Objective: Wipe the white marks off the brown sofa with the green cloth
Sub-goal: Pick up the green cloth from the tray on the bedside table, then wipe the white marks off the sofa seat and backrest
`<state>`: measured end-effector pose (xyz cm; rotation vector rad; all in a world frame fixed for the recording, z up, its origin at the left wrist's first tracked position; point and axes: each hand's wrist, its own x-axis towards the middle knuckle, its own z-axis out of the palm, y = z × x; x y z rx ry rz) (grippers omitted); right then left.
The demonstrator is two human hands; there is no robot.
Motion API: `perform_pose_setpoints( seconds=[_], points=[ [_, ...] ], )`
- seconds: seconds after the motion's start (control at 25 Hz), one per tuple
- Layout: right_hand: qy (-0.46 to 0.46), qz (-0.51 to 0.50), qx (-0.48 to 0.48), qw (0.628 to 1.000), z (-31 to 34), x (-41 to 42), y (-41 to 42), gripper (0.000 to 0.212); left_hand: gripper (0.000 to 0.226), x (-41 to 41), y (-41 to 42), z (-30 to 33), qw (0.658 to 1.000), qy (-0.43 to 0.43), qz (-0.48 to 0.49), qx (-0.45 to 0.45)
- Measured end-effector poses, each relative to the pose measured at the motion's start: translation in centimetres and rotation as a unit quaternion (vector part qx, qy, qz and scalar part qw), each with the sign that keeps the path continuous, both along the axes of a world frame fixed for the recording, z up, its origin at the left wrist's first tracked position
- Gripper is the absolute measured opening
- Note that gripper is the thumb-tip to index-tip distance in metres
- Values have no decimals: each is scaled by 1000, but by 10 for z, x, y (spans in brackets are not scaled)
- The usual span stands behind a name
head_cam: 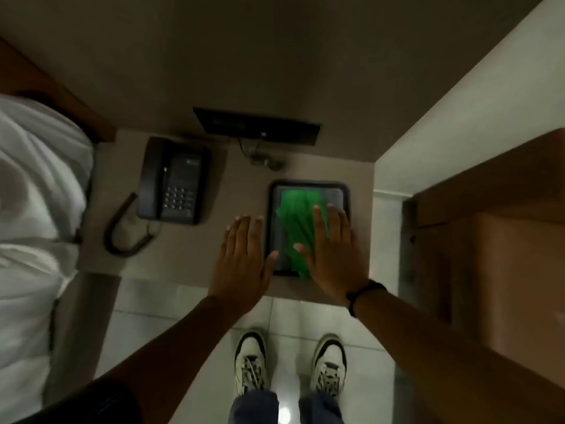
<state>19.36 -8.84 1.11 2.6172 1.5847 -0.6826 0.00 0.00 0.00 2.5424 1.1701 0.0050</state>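
Observation:
The green cloth [295, 221] lies crumpled on a dark rectangular tray [275, 191] on a small bedside table. My right hand [331, 255] rests flat over the cloth's right side, fingers stretched out, thumb on the fabric. My left hand [241, 258] hovers flat and open just left of the tray, its thumb at the tray's edge. A brown surface [501, 270] at the right may be the sofa; no white marks show on it.
A black telephone [174, 182] with its coiled cord sits on the table's left part. A black wall panel [256, 125] with a cable is behind. A bed with white sheets [33, 209] fills the left. Tiled floor [293, 319] and my shoes are below.

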Motion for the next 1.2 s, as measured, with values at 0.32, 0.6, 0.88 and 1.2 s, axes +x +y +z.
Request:
perform_pose_setpoints(
  seconds=[0.32, 0.6, 0.88, 1.2],
  points=[
    [-86, -77, 12, 993, -114, -22, 50, 76, 78, -19, 1, -85, 1000, 22, -10, -11],
    [-67, -135, 57, 987, -19, 15, 12, 66, 83, 36, -11, -23, 998, -14, -52, -24],
    [-88, -290, -29, 953, 108, 96, -269, 69, 84, 174, -173, 68, 973, -71, -204, -79],
    [-116, -418, -99, 896, 63, 181, -554, 69, 80, 312, -406, 24, 942, -59, -317, -89]
  ],
)
